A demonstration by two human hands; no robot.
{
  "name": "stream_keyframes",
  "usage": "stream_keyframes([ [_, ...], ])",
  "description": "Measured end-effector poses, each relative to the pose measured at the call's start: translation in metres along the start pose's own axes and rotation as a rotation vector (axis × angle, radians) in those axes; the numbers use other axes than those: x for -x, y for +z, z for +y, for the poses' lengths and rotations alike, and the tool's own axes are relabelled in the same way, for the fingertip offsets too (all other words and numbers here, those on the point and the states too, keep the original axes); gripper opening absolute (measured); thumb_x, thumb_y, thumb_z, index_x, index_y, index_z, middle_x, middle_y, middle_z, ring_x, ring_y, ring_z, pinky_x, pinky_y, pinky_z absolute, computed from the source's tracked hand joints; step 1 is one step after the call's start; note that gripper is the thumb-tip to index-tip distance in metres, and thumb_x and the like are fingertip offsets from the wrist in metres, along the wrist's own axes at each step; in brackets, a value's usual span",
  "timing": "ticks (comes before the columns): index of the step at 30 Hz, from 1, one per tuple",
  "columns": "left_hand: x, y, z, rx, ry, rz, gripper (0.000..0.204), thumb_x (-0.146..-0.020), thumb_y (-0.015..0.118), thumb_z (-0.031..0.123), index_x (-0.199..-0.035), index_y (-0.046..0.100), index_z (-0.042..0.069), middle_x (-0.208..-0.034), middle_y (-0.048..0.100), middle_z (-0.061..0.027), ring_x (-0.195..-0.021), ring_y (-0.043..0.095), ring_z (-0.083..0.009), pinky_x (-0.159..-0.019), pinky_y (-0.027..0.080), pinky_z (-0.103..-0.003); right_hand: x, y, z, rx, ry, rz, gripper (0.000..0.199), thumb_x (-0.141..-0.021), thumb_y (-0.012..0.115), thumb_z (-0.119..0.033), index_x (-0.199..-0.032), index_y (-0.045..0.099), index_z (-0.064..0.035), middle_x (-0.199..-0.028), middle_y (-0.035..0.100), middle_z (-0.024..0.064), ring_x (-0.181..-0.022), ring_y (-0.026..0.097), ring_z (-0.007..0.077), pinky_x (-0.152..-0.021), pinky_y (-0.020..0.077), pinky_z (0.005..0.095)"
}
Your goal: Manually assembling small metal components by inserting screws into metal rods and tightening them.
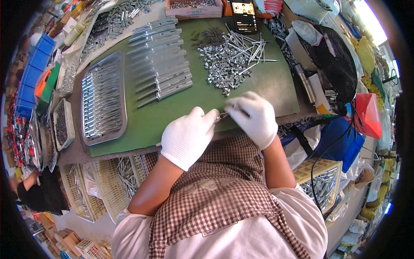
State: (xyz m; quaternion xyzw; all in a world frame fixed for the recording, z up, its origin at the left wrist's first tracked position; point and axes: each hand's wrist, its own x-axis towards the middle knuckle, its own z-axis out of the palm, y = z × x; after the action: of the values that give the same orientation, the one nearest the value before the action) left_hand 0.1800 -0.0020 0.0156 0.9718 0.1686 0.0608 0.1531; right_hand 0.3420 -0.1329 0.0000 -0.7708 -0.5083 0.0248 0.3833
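My left hand point(189, 136), in a white knitted glove, is closed around a slim metal part point(222, 115) whose end pokes out past the fingertips. A thin bit of metal also shows behind the wrist side of that glove. My right hand point(254, 117), gloved too, meets this end with bent, pinching fingers, slightly blurred; what they grip is hidden. Both hands are above the near edge of the green work mat point(271, 93). Beyond them lies a heap of small shiny metal fittings point(224, 64), with long metal pins point(254, 49) and small dark pieces point(209, 36) beside it.
Metal tubes point(161, 80) lie in a row left of the heap. An oval metal tray point(124, 108) holds slim metal pieces. A lit phone point(244, 17) stands at the back, beside a pink box point(194, 12). Plastic baskets point(321, 172) of metal parts sit below the table edge.
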Motion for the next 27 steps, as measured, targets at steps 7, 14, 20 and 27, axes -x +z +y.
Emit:
stream_keyframes([
  [7,-0.001,0.000,0.003,-0.009,-0.028,-0.024,0.017,-0.095,0.063,0.026,-0.111,0.068,0.023,-0.086,0.060,-0.0080,-0.067,0.067,-0.0303,-0.058,0.055,-0.043,-0.033,0.006,0.031,0.147,0.127,0.141,0.015,-0.085,0.077,-0.021,-0.096,0.072,-0.0105,-0.093,0.066,0.0117,-0.081,0.068,0.0330,-0.071,0.0545,0.0415],
  [14,0.001,0.001,0.002,-0.002,-0.023,0.002,0.017,-0.095,0.063,0.025,-0.112,0.068,0.025,-0.085,0.059,-0.0072,-0.065,0.066,-0.0292,-0.057,0.054,-0.042,-0.022,0.000,0.021,0.322,0.215,0.031,0.017,-0.087,0.075,-0.023,-0.098,0.070,-0.0117,-0.095,0.064,0.0112,-0.082,0.067,0.0349,-0.071,0.0540,0.0435],
  [20,-0.001,0.000,0.001,-0.032,-0.015,-0.012,0.018,-0.095,0.063,0.026,-0.112,0.068,0.025,-0.084,0.059,-0.0077,-0.065,0.066,-0.0292,-0.056,0.054,-0.041,-0.012,-0.001,0.018,0.250,0.157,0.041,0.014,-0.087,0.074,-0.020,-0.095,0.072,-0.0091,-0.091,0.065,0.0113,-0.081,0.067,0.0345,-0.070,0.0541,0.0422],
  [27,-0.003,0.000,0.000,-0.016,-0.017,-0.022,0.021,-0.094,0.063,0.025,-0.114,0.068,0.023,-0.085,0.061,-0.0091,-0.067,0.067,-0.0298,-0.058,0.055,-0.042,0.005,-0.011,0.000,-0.138,0.107,-0.082,0.015,-0.083,0.077,-0.011,-0.096,0.073,-0.0061,-0.089,0.065,0.0103,-0.078,0.068,0.0296,-0.071,0.0543,0.0358],
])
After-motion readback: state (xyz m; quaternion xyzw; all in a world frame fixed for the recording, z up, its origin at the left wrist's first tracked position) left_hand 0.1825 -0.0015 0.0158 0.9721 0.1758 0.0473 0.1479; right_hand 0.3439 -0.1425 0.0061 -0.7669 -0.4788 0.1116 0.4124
